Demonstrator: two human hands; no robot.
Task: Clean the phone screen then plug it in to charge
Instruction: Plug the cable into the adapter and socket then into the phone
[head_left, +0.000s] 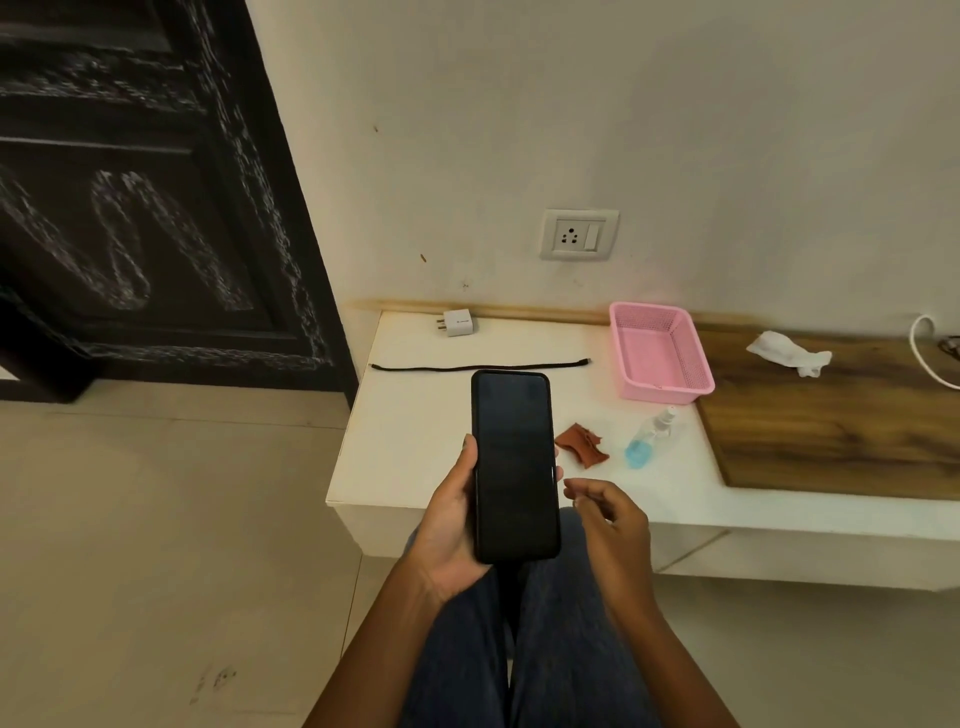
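A black phone (514, 465) with a dark screen is held upright, screen up, in my left hand (449, 525), above the near edge of the white shelf (410, 441). Just right of the phone hovers my right hand (610, 514), fingers loosely curled and holding nothing. On the shelf lie a small rust-coloured cloth (582, 443), a clear spray bottle with blue liquid (649, 438), a black cable (478, 367) stretched straight, and a white charger adapter (457, 322) by the wall. A white wall socket (578, 235) sits above the shelf.
A pink plastic basket (660, 353) stands at the back of the shelf. To the right is a wooden top (831, 431) with a crumpled white cloth (789, 352) and a white cord (927, 358). A dark carved door (145, 197) is at left. My legs are below.
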